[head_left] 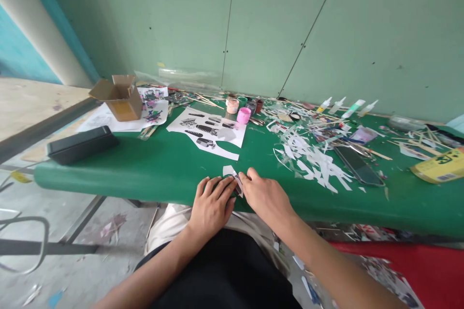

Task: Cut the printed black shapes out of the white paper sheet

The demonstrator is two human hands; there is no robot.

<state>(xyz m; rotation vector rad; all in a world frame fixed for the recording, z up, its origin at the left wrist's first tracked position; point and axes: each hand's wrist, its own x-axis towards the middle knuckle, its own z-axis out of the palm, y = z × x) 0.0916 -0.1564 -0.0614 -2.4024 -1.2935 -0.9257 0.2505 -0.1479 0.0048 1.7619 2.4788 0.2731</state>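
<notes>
In the head view, a small white paper cutout (pixel 229 170) with dark printing lies at the front edge of the green table. My left hand (pixel 213 203) rests on its left side, fingers stretched out and lying flat. On the right of the piece, my right hand (pixel 267 195) is closed, with its fingertips down at the paper. Whatever those fingers grip is hidden. Just beyond the hands lies a larger printed sheet (pixel 226 148) with dark shapes and cut-away edges.
A heap of white paper scraps (pixel 308 154) and a phone (pixel 358 165) lie to the right, near a yellow packet (pixel 440 166). Paint pots, including a pink one (pixel 244 116), stand behind. On the left are a cardboard box (pixel 125 101) and a dark oblong case (pixel 83 146).
</notes>
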